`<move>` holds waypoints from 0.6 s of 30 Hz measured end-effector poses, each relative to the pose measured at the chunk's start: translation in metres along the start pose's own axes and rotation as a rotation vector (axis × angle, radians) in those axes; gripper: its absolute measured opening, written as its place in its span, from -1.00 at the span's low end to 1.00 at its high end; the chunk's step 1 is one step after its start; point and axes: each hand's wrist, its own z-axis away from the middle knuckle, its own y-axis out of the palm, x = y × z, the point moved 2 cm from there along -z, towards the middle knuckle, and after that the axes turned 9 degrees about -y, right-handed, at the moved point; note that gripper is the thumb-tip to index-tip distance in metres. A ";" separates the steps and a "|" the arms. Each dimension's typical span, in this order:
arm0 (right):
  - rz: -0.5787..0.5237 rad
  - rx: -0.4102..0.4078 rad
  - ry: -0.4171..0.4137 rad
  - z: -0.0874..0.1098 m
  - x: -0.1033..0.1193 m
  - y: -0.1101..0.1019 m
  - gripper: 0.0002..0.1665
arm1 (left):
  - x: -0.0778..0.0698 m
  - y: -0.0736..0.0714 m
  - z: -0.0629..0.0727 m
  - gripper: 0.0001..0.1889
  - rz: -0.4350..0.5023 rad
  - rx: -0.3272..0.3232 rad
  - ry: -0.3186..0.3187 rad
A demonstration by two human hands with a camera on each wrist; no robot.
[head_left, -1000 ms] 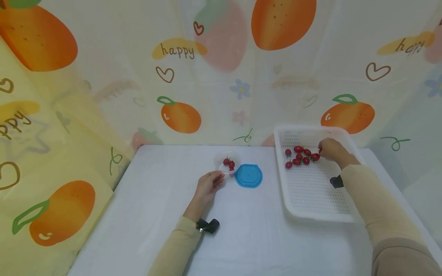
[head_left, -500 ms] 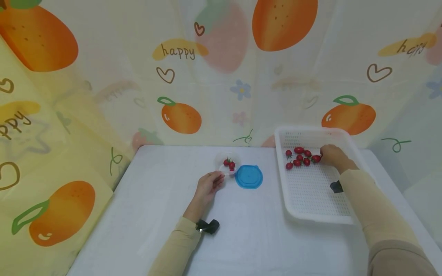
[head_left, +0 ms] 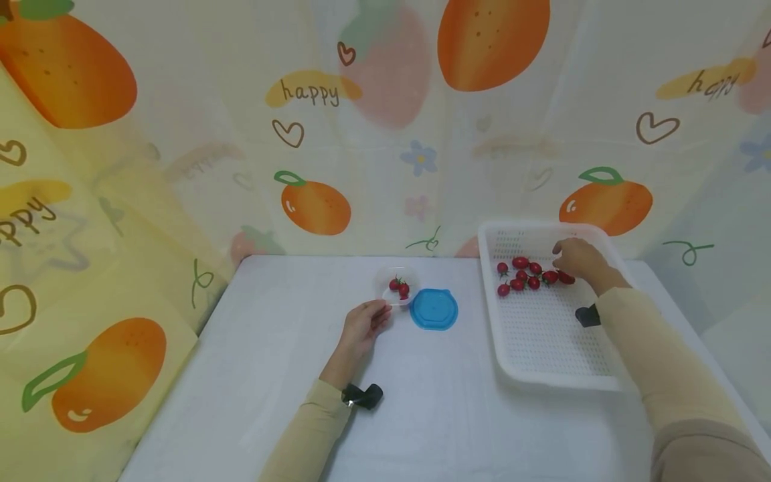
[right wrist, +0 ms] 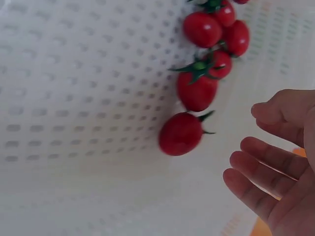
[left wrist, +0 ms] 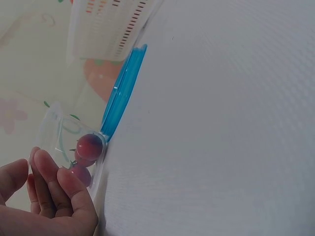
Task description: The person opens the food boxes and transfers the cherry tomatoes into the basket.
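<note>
My left hand [head_left: 361, 325] rests at the near rim of a small clear plastic container [left wrist: 59, 125], its thumb apart from its loosely bent fingers in the left wrist view. Several red cherry tomatoes [left wrist: 89, 147] lie inside that container. Over the white perforated basket [head_left: 512, 365], my right hand [head_left: 581, 260] hovers with thumb and fingers spread, holding nothing. Just below it lies a single cherry tomato [right wrist: 180, 133] with a green stem, at the end of a cluster of tomatoes [head_left: 521, 274] on the basket floor.
A blue lid [head_left: 434, 309] lies flat on the white table [head_left: 271, 335], beside the clear container. The basket's raised walls stand at the right of the table. Behind everything hangs a fruit-printed cloth [head_left: 373, 154].
My right hand dipped down to the tomatoes, then rose again and loosened, leaving one cherry tomato uncovered at the cluster's right end. My left hand has stayed at the container.
</note>
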 end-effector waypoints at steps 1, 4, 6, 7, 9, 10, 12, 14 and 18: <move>0.008 -0.013 -0.009 0.000 0.004 -0.003 -0.55 | 0.000 0.000 0.000 -0.68 0.001 0.000 0.000; 0.039 -0.044 -0.034 -0.002 0.020 -0.011 -0.55 | 0.000 -0.001 -0.001 -0.68 -0.001 0.000 0.001; 0.061 -0.063 -0.052 -0.005 0.031 -0.015 -0.56 | 0.000 -0.001 -0.001 -0.68 0.001 -0.001 -0.001; 0.070 -0.070 -0.062 -0.006 0.037 -0.017 -0.56 | 0.001 -0.001 -0.001 -0.68 0.006 0.000 -0.003; 0.074 -0.078 -0.078 -0.009 0.048 -0.021 -0.56 | 0.001 -0.001 -0.001 -0.68 0.010 -0.001 -0.005; 0.071 -0.080 -0.085 -0.011 0.054 -0.022 -0.56 | 0.001 -0.001 -0.002 -0.68 0.012 -0.001 -0.004; 0.056 -0.079 -0.093 -0.014 0.065 -0.023 -0.55 | 0.002 -0.001 -0.002 -0.68 0.016 -0.002 -0.008; 0.029 -0.075 -0.093 -0.018 0.076 -0.023 -0.55 | 0.002 -0.002 -0.003 -0.68 0.015 -0.002 -0.008; 0.014 -0.082 -0.136 -0.025 0.098 -0.020 -0.55 | 0.002 -0.002 -0.004 -0.67 0.013 0.001 -0.011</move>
